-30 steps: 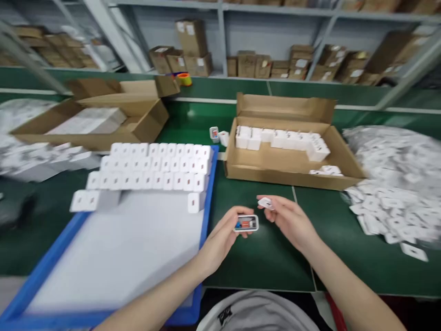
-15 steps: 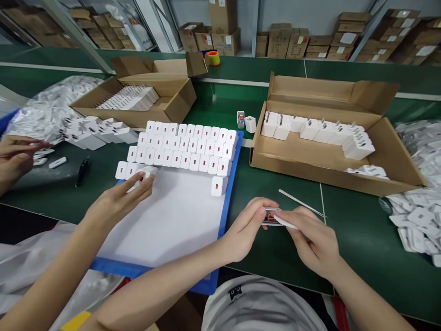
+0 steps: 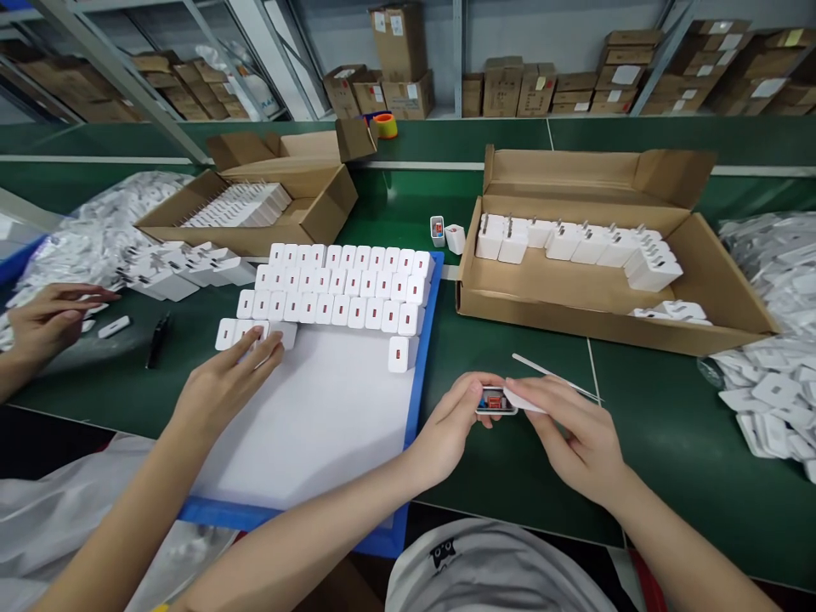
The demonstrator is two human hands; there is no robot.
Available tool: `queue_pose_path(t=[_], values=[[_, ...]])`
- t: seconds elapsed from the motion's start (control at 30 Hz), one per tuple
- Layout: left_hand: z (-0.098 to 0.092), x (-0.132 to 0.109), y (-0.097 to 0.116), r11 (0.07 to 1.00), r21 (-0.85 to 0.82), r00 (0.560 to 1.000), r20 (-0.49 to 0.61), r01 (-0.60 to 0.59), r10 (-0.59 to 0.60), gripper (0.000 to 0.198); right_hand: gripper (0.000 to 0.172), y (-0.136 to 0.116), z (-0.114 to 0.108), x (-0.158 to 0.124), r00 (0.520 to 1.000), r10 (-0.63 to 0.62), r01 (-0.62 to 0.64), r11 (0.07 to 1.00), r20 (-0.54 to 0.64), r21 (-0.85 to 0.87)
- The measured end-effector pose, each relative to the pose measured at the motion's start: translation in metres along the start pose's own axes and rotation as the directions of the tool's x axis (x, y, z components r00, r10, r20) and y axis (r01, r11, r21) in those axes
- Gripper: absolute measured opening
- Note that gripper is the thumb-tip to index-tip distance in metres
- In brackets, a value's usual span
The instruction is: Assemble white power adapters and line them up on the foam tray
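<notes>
My left hand (image 3: 451,427) grips a small white charger housing (image 3: 515,411) whose open end faces up, showing red and blue parts inside. Between the fingers of my right hand (image 3: 577,438) is a thin white cover plate (image 3: 526,403), held at the right end of the housing's opening. Metal tweezers (image 3: 553,376) lie on the green bench just beyond my right hand. Two more white housings, one open-topped (image 3: 437,230) and one beside it (image 3: 455,239), stand farther back.
Left, a blue-edged white tray (image 3: 306,416) bears rows of white chargers (image 3: 337,293); a co-worker's hand (image 3: 233,378) touches one, their other hand (image 3: 48,327) is far left. A cardboard box (image 3: 574,302) holds plug chargers. Loose white plates (image 3: 774,399) pile at right.
The cover plate and the open housing have shifted slightly, with more of the housing's inside showing. The co-worker's hand at the tray has set a charger at the front row's end. The view has tilted slightly.
</notes>
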State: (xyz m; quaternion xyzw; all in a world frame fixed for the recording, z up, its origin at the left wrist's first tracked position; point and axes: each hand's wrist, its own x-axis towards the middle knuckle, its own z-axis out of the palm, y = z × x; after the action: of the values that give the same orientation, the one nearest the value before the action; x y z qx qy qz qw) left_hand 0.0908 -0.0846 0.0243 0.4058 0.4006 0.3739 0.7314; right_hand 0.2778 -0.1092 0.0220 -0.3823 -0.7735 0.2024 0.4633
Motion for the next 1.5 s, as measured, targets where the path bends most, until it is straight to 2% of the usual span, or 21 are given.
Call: queue_pose_path(t=[0.07,0.13,0.3,0.4,0.5,0.6,0.67,0.73,0.83,0.93,1.03,1.13,1.2,1.23,1.27,1.33,1.4,1.43,1.5], values=[[0.0,0.001,-0.003,0.998,-0.061,1.0,0.018,0.011,-0.01,0.032,0.058,0.002,0.002,-0.001,1.0,0.008,-0.008,0.997,0.005,-0.074],[-0.001,0.002,-0.007,0.996,-0.094,1.0,0.018,0.01,-0.009,0.031,0.059,0.005,0.007,-0.003,0.998,-0.009,0.017,0.992,0.069,-0.126],[-0.006,0.005,-0.014,0.995,-0.104,0.999,0.037,-0.003,0.007,0.041,0.073,0.009,0.013,-0.007,0.975,-0.11,0.159,0.952,0.19,-0.261],[-0.006,0.005,-0.013,0.996,-0.092,0.998,0.052,-0.021,0.026,0.049,0.076,0.011,0.01,-0.007,0.974,-0.189,0.219,0.93,0.126,-0.296],[-0.006,0.005,-0.013,0.997,-0.066,0.995,0.089,-0.029,0.034,0.055,0.075,0.012,0.008,-0.007,0.976,-0.215,0.216,0.925,0.04,-0.312],[-0.006,0.003,-0.013,0.998,-0.035,0.993,0.105,-0.047,0.051,0.055,0.074,0.012,0.009,-0.006,0.98,-0.175,0.195,0.935,0.095,-0.296],[-0.006,0.002,-0.013,0.998,-0.013,0.993,0.106,-0.059,0.06,0.053,0.072,0.011,0.011,-0.006,0.983,-0.144,0.168,0.958,0.117,-0.231],[-0.007,0.0,-0.011,0.998,0.007,0.991,0.113,-0.067,0.065,0.053,0.068,0.008,0.011,-0.005,0.99,-0.111,0.122,0.981,0.082,-0.153],[-0.007,-0.003,-0.007,0.993,0.058,0.984,0.15,-0.101,0.091,0.052,0.056,0.005,0.01,-0.006,0.999,-0.017,0.015,0.999,-0.033,-0.052],[-0.008,-0.006,-0.004,0.978,0.131,0.97,0.204,-0.163,0.134,0.051,0.041,0.003,0.009,-0.01,0.977,0.155,-0.145,0.987,-0.146,0.074],[-0.01,-0.008,-0.004,0.962,0.172,0.959,0.23,-0.21,0.168,0.053,0.029,0.002,0.007,-0.011,0.894,0.406,-0.333,0.884,-0.187,0.329],[-0.011,-0.008,-0.005,0.955,0.202,0.963,0.209,-0.216,0.173,0.054,0.019,0.001,0.002,-0.006,0.815,0.566,-0.395,0.698,-0.123,0.597],[-0.011,-0.008,-0.005,0.956,0.213,0.968,0.191,-0.203,0.163,0.053,0.015,0.001,-0.001,-0.002,0.81,0.584,-0.399,0.603,-0.042,0.69],[-0.011,-0.007,-0.005,0.957,0.214,0.97,0.182,-0.197,0.159,0.053,0.014,0.001,-0.002,-0.001,0.822,0.57,-0.397,0.589,-0.013,0.704],[-0.01,-0.007,-0.005,0.958,0.213,0.972,0.172,-0.192,0.157,0.053,0.013,0.001,-0.003,-0.001,0.843,0.538,-0.393,0.608,0.005,0.689],[-0.009,-0.006,-0.005,0.961,0.206,0.976,0.154,-0.185,0.155,0.054,0.017,0.001,-0.003,-0.003,0.903,0.428,-0.362,0.74,0.018,0.566],[-0.009,-0.006,-0.005,0.964,0.193,0.977,0.142,-0.184,0.158,0.053,0.032,-0.002,-0.002,-0.005,0.958,0.287,-0.279,0.898,0.026,0.34],[-0.008,-0.006,-0.005,0.965,0.188,0.978,0.137,-0.183,0.159,0.053,0.037,-0.004,0.0,-0.006,0.974,0.224,-0.225,0.949,0.028,0.221],[-0.008,-0.005,-0.005,0.965,0.187,0.979,0.12,-0.184,0.163,0.052,0.038,-0.009,0.002,-0.005,0.992,0.122,-0.122,0.992,0.006,0.035]])
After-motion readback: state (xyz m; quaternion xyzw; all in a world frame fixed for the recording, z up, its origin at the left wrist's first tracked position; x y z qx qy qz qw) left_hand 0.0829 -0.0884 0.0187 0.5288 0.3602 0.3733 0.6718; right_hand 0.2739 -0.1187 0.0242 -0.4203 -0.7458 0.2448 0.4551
